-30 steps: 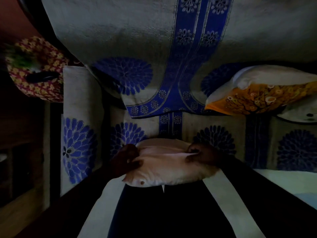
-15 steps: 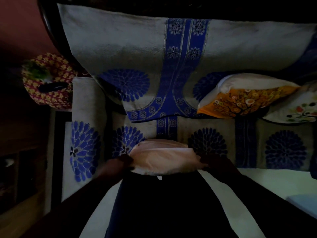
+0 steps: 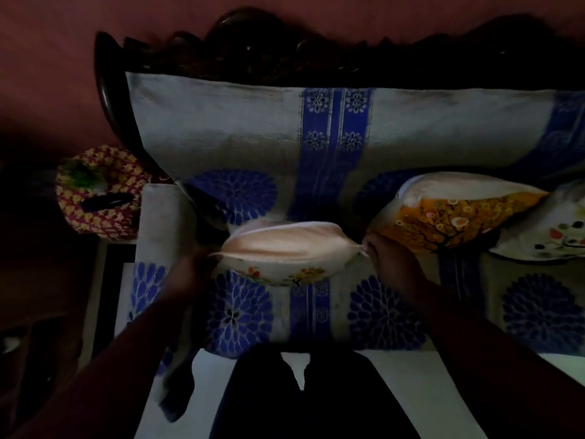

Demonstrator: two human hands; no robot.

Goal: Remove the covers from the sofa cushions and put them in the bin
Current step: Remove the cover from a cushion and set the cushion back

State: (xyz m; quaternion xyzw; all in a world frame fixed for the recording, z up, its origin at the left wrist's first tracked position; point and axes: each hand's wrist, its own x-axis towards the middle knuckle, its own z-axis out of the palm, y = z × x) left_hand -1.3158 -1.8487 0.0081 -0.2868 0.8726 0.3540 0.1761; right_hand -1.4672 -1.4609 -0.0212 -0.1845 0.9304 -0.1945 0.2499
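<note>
A pale peach cushion [image 3: 285, 245] with a flower-printed cover showing along its lower edge hangs above the sofa seat [image 3: 310, 312]. My left hand [image 3: 190, 274] grips its left corner and is blurred. My right hand [image 3: 386, 258] pinches its right corner. An orange tree-print cushion [image 3: 456, 213] leans against the backrest at the right, and a white cushion with coloured dots [image 3: 554, 236] lies at the far right edge. A woven red and yellow basket [image 3: 98, 198] stands left of the sofa, beyond the armrest.
The sofa wears a grey throw with blue flowers, over the backrest [image 3: 237, 128] and the left armrest [image 3: 158, 236]. Its dark carved wooden frame [image 3: 107, 99] meets a reddish wall. My dark-clothed legs [image 3: 300, 391] stand on a pale floor.
The cushion has gone from my lap up and forward over the sofa seat, held at both corners. The view has tilted up, showing the sofa's top and the wall.
</note>
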